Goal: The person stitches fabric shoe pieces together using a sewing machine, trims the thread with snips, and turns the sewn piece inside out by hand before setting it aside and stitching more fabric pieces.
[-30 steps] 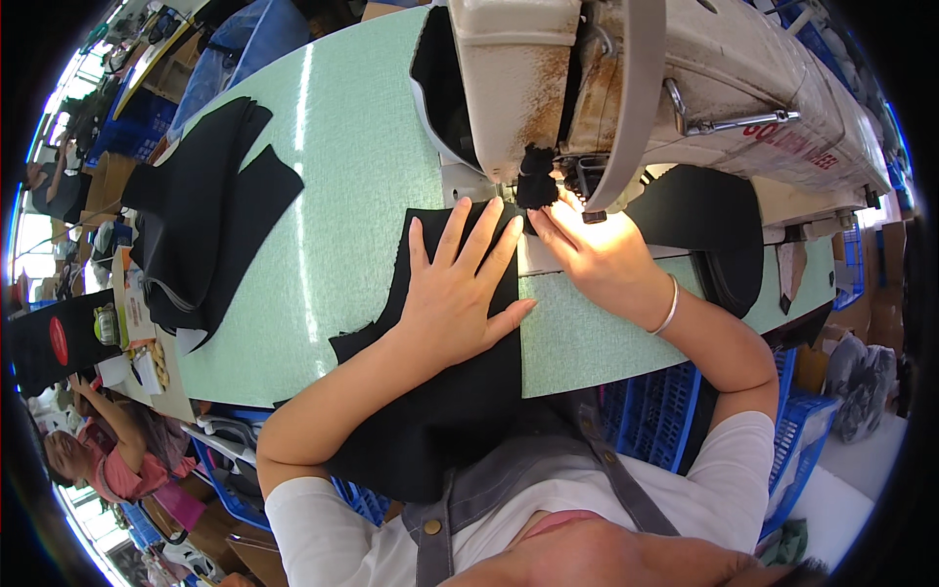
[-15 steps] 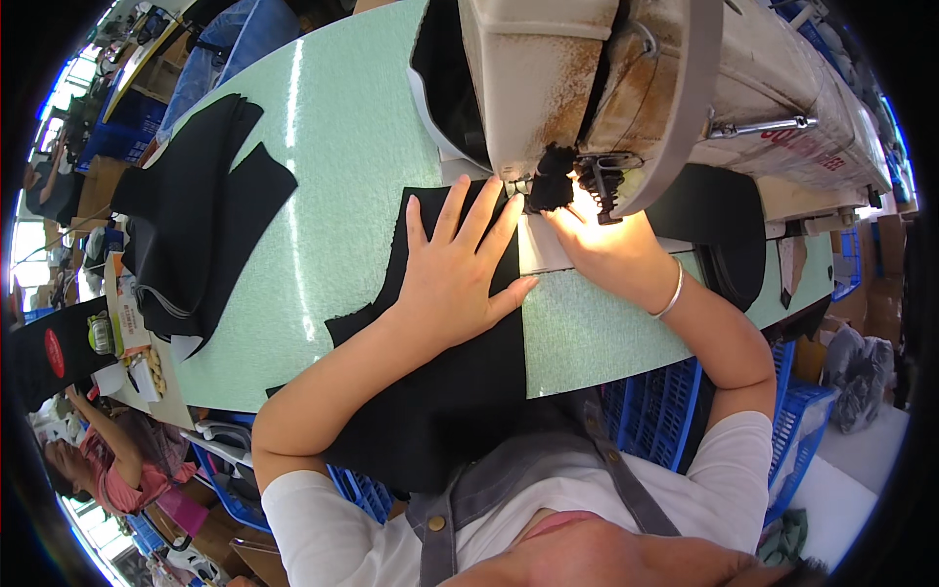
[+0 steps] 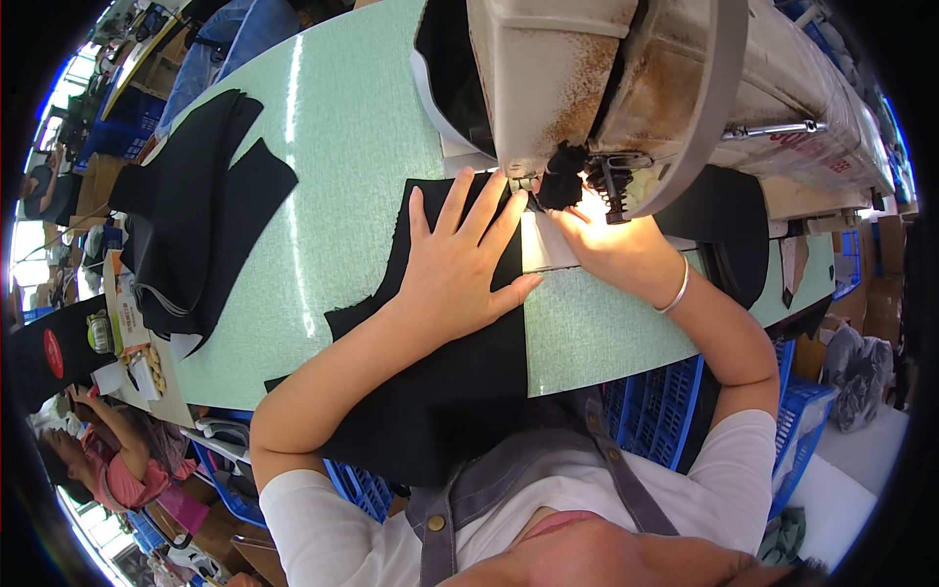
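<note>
A black fabric piece (image 3: 430, 391) runs from my lap over the table edge up to the sewing machine (image 3: 553, 88). My left hand (image 3: 455, 259) lies flat on it, fingers spread, with the fingertips just left of the presser foot (image 3: 525, 184). Close by on the right, my right hand (image 3: 626, 249) reaches under the machine head, its fingertips near the fabric's right edge by the needle area. Glare from the machine lamp and the machine head hide most of its fingers, so its grip cannot be made out.
Several cut black pieces (image 3: 196, 215) lie stacked on the left of the green table (image 3: 362, 108). More black pieces (image 3: 734, 225) rest right of the machine. Blue crates (image 3: 650, 411) stand below the table edge. Another person (image 3: 117, 460) sits at the far left.
The black fabric has slid slightly away from me toward the machine, and my left hand has moved with it. My right hand stays by the needle area.
</note>
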A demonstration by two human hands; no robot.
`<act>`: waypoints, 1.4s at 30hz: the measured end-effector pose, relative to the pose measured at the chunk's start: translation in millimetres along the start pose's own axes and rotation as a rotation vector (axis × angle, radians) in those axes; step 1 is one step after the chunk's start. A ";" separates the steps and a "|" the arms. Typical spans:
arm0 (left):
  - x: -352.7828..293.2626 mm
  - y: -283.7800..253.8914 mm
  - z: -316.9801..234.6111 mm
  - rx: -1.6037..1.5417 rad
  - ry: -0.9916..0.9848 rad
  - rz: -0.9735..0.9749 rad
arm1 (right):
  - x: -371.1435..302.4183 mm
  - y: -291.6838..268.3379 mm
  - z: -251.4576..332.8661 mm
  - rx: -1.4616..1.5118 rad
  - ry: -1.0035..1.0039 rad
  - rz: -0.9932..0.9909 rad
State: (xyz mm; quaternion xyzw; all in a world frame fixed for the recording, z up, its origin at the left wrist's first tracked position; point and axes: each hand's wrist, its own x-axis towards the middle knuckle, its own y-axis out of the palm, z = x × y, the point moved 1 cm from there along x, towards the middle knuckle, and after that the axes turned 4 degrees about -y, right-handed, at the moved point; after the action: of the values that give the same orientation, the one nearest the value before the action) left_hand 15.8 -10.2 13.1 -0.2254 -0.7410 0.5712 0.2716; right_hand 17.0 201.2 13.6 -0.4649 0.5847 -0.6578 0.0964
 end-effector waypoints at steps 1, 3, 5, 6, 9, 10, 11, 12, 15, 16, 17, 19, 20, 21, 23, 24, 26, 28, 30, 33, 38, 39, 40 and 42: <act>0.2 -0.6 0.5 0.001 0.002 -0.001 | -0.2 0.1 -0.7 -0.002 0.001 -0.001; 0.2 -3.3 2.5 -0.019 0.005 0.023 | -1.2 0.1 -2.8 0.120 0.026 -0.032; 1.1 -16.4 10.0 -0.083 0.046 0.111 | 1.5 -4.4 -9.3 0.147 0.014 -0.066; 1.7 -21.8 13.0 -0.146 0.079 0.199 | 2.0 -6.4 -11.9 0.178 -0.005 -0.100; -1.1 -30.4 14.9 -0.136 0.096 0.258 | -4.0 -6.9 -18.6 0.316 0.058 -0.065; -1.5 -30.7 14.5 -0.134 0.103 0.260 | -4.6 -7.3 -20.1 0.313 0.064 -0.067; -1.6 -29.9 13.7 -0.136 0.097 0.265 | -4.6 -7.1 -22.0 0.314 0.038 -0.042; -1.7 -29.0 13.1 -0.138 0.092 0.270 | -4.6 -7.2 -22.2 0.315 0.011 -0.017; 1.4 -26.9 12.5 -0.126 0.079 0.261 | -4.9 -5.4 -21.3 0.302 0.057 -0.045; 1.9 -25.8 12.2 -0.125 0.081 0.259 | -5.7 -3.4 -21.0 0.299 0.056 -0.046; 2.3 -24.8 12.1 -0.122 0.073 0.245 | -6.9 -0.2 -21.5 0.344 0.140 0.025; 2.7 -24.3 11.8 -0.123 0.065 0.231 | -9.3 -0.1 -23.4 0.387 0.224 0.100; 3.1 -24.2 11.8 -0.114 0.067 0.228 | -11.5 -2.7 -25.1 0.291 0.115 0.154; 2.7 -24.1 11.5 -0.104 0.068 0.225 | -12.4 -5.1 -25.2 0.195 0.004 0.206; 2.8 -24.3 11.5 -0.102 0.062 0.226 | -6.9 -11.2 -25.3 0.210 -0.014 0.265; 2.7 -24.4 11.3 -0.100 0.057 0.230 | -4.1 -13.2 -25.3 0.226 -0.028 0.325; 2.1 -25.8 7.4 -0.086 0.054 0.232 | 2.7 -15.3 -23.4 0.237 -0.045 0.234; 2.1 -26.1 5.8 -0.073 0.051 0.232 | 2.5 -14.7 -24.2 0.246 -0.062 0.144; 2.5 -25.7 5.3 -0.054 0.045 0.235 | -5.3 -6.7 -28.2 0.296 0.002 0.242; 3.2 -24.0 5.0 -0.048 0.052 0.240 | -3.5 -3.0 -23.3 0.249 -0.040 0.027; 2.9 -25.5 3.8 -0.027 0.048 0.231 | -1.4 -12.3 -4.3 0.252 0.119 0.279; 2.3 -26.9 3.6 -0.018 0.042 0.235 | 0.3 -13.9 -1.0 0.234 0.225 0.506; 3.5 -27.9 1.6 -0.020 0.040 0.233 | 1.5 -11.2 0.9 0.234 0.146 0.266; 5.0 -29.4 -0.8 0.018 0.044 0.258 | -0.1 -14.1 8.2 0.254 0.195 0.276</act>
State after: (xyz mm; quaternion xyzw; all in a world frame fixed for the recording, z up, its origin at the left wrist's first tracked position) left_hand 11.9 -13.6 42.5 -0.3290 -0.6945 0.6030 0.2140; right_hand 28.9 200.0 24.7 -0.2984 0.5619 -0.7487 0.1862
